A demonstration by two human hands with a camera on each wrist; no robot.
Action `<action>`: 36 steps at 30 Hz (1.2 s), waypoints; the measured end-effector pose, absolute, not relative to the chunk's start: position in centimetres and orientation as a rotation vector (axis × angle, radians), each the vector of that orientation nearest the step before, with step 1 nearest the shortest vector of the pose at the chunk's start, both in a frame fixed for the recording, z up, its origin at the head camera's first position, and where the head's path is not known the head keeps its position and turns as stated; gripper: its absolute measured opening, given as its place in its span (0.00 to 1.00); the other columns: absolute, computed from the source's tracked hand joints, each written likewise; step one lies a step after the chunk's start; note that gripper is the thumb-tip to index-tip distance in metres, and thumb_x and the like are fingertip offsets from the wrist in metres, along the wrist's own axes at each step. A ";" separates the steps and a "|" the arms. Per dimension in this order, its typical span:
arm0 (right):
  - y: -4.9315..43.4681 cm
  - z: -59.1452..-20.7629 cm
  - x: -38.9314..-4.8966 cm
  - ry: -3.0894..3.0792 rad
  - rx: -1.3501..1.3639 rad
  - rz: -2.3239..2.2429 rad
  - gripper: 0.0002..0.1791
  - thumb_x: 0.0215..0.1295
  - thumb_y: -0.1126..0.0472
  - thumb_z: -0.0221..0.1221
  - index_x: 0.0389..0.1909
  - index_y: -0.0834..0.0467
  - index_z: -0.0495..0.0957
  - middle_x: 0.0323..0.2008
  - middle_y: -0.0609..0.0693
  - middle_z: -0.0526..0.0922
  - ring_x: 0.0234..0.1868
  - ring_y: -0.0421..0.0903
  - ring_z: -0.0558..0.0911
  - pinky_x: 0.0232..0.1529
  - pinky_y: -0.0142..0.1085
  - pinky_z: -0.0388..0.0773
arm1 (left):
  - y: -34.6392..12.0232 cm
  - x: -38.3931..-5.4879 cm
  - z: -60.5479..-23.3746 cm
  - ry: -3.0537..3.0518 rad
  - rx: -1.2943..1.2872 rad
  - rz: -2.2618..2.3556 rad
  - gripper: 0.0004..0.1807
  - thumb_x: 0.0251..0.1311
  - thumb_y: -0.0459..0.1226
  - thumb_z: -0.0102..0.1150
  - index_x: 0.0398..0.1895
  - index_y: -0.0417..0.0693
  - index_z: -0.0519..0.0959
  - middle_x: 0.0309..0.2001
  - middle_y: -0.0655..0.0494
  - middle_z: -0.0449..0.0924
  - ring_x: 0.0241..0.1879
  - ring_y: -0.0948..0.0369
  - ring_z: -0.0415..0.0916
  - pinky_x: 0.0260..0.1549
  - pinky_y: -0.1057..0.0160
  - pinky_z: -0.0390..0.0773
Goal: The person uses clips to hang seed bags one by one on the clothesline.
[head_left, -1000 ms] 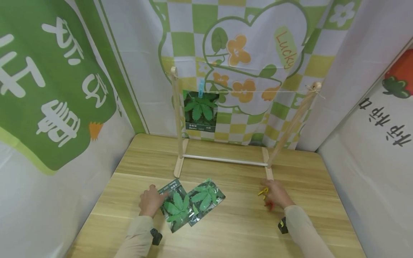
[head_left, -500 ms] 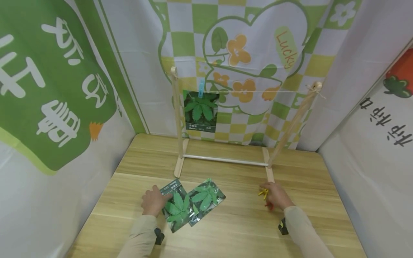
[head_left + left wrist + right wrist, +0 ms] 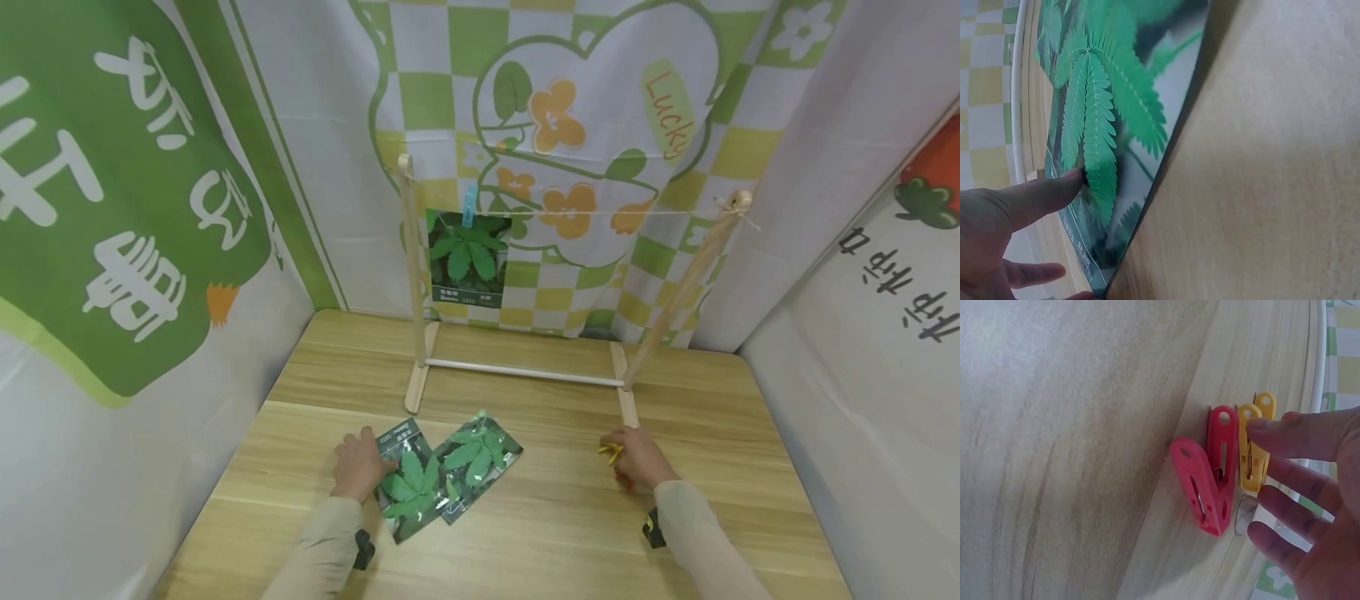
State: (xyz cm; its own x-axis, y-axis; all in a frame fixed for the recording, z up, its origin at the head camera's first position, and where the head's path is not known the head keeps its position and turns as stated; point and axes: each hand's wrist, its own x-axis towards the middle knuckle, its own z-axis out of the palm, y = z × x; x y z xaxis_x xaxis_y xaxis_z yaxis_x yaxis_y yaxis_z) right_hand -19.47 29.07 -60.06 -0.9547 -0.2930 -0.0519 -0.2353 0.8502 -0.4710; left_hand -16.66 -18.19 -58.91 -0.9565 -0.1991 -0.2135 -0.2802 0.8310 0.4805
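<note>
Left leaf packet [image 3: 411, 500], on the worktop [image 3: 540, 542]: the left hand [image 3: 358, 468] has edged further over it, fingers apart, thumb on its face — the right hand [image 3: 641, 458] seems to pinch the yellow clothespin [image 3: 1250, 475], so taking hold looks underway.

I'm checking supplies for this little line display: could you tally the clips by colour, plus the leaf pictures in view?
Blue clip: 1
Yellow clip: 1
Red clip: 1
Leaf pictures: 3, one hanging, two lying overlapped
Total: 6
</note>
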 end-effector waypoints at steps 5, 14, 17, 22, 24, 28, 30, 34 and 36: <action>28.9 -60.3 -19.4 2.927 -0.419 -0.676 0.24 0.37 0.76 0.63 0.41 0.60 0.85 0.44 0.56 0.83 0.35 0.46 0.76 0.28 0.29 0.74 | -18.4 -16.9 -59.2 2.862 -0.294 0.806 0.37 0.50 0.37 0.72 0.59 0.27 0.65 0.44 0.31 0.68 0.43 0.42 0.67 0.36 0.49 0.74; 28.5 -60.1 -18.9 2.953 -0.331 -0.554 0.22 0.39 0.71 0.69 0.42 0.57 0.85 0.39 0.54 0.79 0.39 0.50 0.74 0.39 0.44 0.76 | -18.2 -17.3 -59.9 2.892 -0.205 0.870 0.38 0.53 0.31 0.68 0.66 0.30 0.63 0.59 0.26 0.64 0.60 0.34 0.64 0.55 0.39 0.72; 28.4 -60.1 -18.8 2.956 -0.344 -0.554 0.22 0.40 0.69 0.70 0.42 0.57 0.85 0.39 0.54 0.79 0.40 0.51 0.75 0.42 0.47 0.76 | -17.9 -16.9 -59.9 2.922 -0.239 0.833 0.37 0.56 0.35 0.67 0.65 0.28 0.63 0.57 0.25 0.66 0.57 0.35 0.66 0.52 0.40 0.74; 28.3 -60.2 -18.7 2.969 -0.387 -0.565 0.22 0.41 0.69 0.71 0.43 0.58 0.84 0.44 0.55 0.81 0.44 0.54 0.76 0.47 0.51 0.76 | -17.3 -16.2 -60.0 2.955 -0.352 0.723 0.39 0.57 0.47 0.67 0.59 0.25 0.65 0.46 0.26 0.71 0.46 0.37 0.70 0.36 0.45 0.77; 28.3 -60.3 -18.7 2.966 -0.395 -0.570 0.23 0.41 0.69 0.70 0.44 0.58 0.84 0.45 0.56 0.81 0.45 0.55 0.76 0.48 0.51 0.76 | -17.0 -16.1 -59.9 2.948 -0.395 0.711 0.40 0.56 0.52 0.67 0.57 0.26 0.66 0.43 0.29 0.71 0.44 0.39 0.70 0.32 0.46 0.75; 28.3 -60.4 -18.8 2.949 -0.402 -0.553 0.24 0.42 0.70 0.69 0.45 0.59 0.83 0.44 0.55 0.80 0.43 0.53 0.75 0.46 0.49 0.76 | -16.3 -15.9 -60.0 2.952 -0.453 0.691 0.44 0.52 0.56 0.69 0.55 0.28 0.65 0.43 0.30 0.71 0.45 0.37 0.70 0.31 0.45 0.74; 28.2 -60.4 -18.8 2.938 -0.404 -0.550 0.24 0.42 0.70 0.69 0.46 0.59 0.83 0.44 0.54 0.79 0.42 0.52 0.75 0.44 0.48 0.76 | -16.1 -15.8 -60.1 2.964 -0.468 0.661 0.45 0.49 0.57 0.70 0.55 0.29 0.65 0.43 0.30 0.71 0.45 0.36 0.70 0.32 0.43 0.74; 28.2 -60.3 -18.9 2.938 -0.412 -0.541 0.24 0.42 0.70 0.69 0.46 0.59 0.83 0.43 0.53 0.79 0.41 0.51 0.75 0.43 0.47 0.76 | -15.7 -15.7 -60.1 2.989 -0.481 0.635 0.45 0.45 0.55 0.74 0.52 0.29 0.67 0.41 0.30 0.71 0.43 0.37 0.71 0.32 0.44 0.73; 28.2 -60.3 -18.9 2.939 -0.420 -0.544 0.23 0.42 0.71 0.68 0.46 0.59 0.83 0.42 0.54 0.79 0.41 0.51 0.75 0.43 0.47 0.76 | -15.6 -15.8 -60.2 2.996 -0.483 0.647 0.44 0.43 0.54 0.75 0.51 0.29 0.67 0.39 0.30 0.71 0.42 0.38 0.70 0.31 0.47 0.72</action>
